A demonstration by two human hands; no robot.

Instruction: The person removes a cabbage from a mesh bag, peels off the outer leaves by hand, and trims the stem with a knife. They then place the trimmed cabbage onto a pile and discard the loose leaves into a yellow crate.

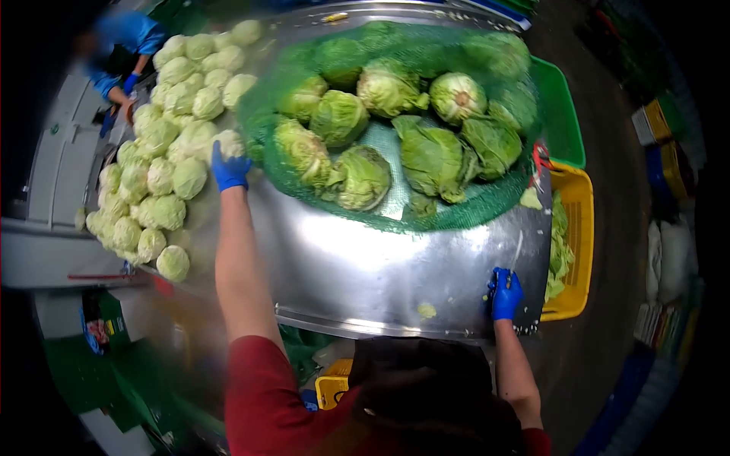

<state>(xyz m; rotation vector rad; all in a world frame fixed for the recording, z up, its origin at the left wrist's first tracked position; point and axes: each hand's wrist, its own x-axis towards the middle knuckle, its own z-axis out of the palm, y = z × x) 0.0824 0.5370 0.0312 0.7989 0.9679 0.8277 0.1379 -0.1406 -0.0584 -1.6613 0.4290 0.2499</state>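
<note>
My left hand (230,171), in a blue glove, is at the near edge of a pile of pale trimmed cabbages (179,99). It is closed around the near side of one pale cabbage (228,143), which hides some of its fingers. My right hand (506,295), also blue-gloved, is closed on a knife (518,249) with a dark handle, low over the table's right side. The thin blade points away from me. Between and beyond my hands, a green mesh bag (456,220) lies spread open with several untrimmed green cabbages (430,158) on it.
The metal table (342,266) has scattered leaf scraps. Along its right edge stand a yellow crate (582,243) holding loose leaves and a green crate (566,114). A co-worker in blue sleeves (129,38) stands at the far left beside the pile.
</note>
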